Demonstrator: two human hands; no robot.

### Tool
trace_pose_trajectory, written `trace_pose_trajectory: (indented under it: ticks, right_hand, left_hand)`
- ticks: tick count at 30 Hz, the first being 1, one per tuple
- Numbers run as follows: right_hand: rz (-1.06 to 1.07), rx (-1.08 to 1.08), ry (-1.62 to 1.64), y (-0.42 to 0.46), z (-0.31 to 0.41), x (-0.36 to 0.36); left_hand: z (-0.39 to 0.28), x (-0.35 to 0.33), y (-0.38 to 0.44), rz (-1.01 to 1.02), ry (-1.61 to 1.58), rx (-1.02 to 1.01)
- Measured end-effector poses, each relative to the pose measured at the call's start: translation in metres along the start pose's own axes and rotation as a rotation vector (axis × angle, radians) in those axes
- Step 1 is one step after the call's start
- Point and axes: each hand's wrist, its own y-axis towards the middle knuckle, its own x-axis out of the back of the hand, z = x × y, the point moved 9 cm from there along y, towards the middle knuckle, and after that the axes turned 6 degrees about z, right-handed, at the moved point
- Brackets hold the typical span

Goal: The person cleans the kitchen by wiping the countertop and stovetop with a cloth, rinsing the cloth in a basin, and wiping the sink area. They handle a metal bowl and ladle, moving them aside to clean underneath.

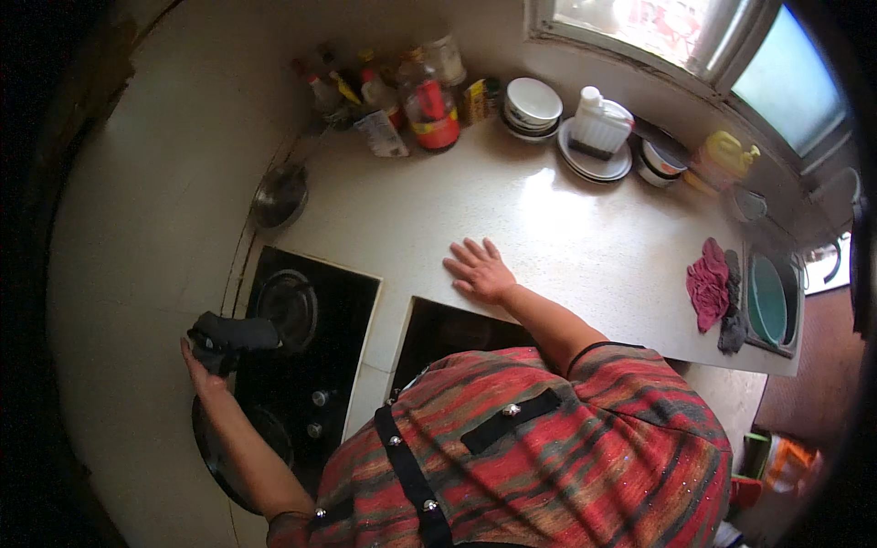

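My left hand (207, 370) holds a dark grey cloth (240, 335) at the far left edge of a black two-burner gas stove (342, 308). The cloth covers part of the fingers and reaches towards the rear burner (288, 308). Beneath my left forearm is a dark round pan (257, 445), partly hidden, over the front burner. My right hand (482, 270) rests palm down with fingers spread on the pale countertop (425, 205), behind a dark rectangular opening (459, 332). Nothing shows in that hand.
A metal ladle or small pan (281, 195) sits behind the stove. Along the wall stand a large red-labelled jar (430, 103), stacked bowls (533, 106), plates (595, 161) under a white jug (603, 127), and a yellow jug (723, 161). A maroon cloth (709, 284) lies beside the sink holding a green basin (767, 298).
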Motion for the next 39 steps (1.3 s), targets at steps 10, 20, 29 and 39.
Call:
trace_pose_trajectory:
  ticks: [10, 20, 29, 39]
  right_hand:
    - [-0.002, 0.029, 0.012, 0.004, 0.000, 0.000]
    - [0.119, -0.106, -0.015, 0.004, 0.000, -0.006]
    - [0.053, -0.100, 0.012, 0.011, 0.020, 0.010]
    - [0.030, -0.106, 0.047, 0.020, 0.016, 0.006]
  left_hand:
    - [0.020, 0.020, -0.006, 0.143, -0.233, -0.011]
    - [-0.093, 0.108, 0.009, 0.119, -0.591, -0.443]
    - [-0.231, 0.119, -0.026, -0.193, -0.376, -0.830]
    - [-0.336, 0.077, 0.101, -0.676, 1.075, -1.155]
